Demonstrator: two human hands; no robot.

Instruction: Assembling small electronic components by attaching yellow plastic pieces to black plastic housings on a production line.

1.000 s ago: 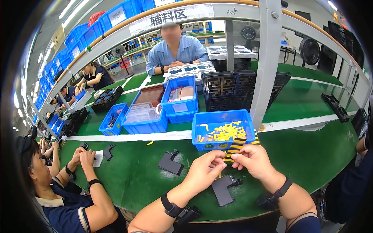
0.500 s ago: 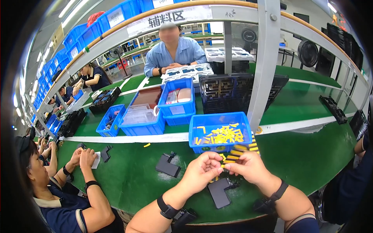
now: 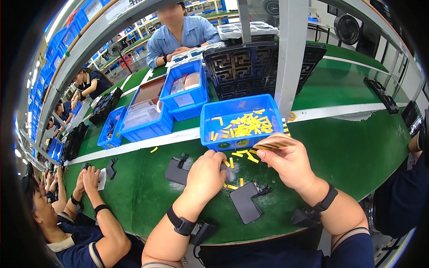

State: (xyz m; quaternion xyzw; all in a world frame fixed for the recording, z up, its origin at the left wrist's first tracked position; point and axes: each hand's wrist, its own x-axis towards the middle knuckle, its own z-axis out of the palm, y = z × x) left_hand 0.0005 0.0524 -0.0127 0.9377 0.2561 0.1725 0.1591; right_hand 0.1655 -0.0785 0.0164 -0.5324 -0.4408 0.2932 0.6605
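Pinching a striped black-and-yellow strip (image 3: 271, 146) between thumb and fingers: right hand (image 3: 291, 164), by the near right corner of a blue bin (image 3: 211, 139). Left hand (image 3: 203, 176) curled low over the bench (image 3: 348, 147), knuckles up; fingertips partly hidden, so cannot tell whether it grips anything. Loose yellow pieces (image 3: 252, 157) scattered between the two hands, just in front of the bin; a few more near the far edge of a dark L-shaped part (image 3: 246, 205), which lies flat nearer the body. Heap of yellow bits (image 3: 248, 126) inside the bin. Second dark part (image 3: 175, 172) flat, just left of left hand. Lone yellow scrap (image 3: 154, 149) farther left, well apart. Black lattice tray (image 3: 241, 67) propped at a tilt beyond the bin. Far left, a co-worker's hands (image 3: 90, 177) close together beside a white sheet (image 3: 102, 180).
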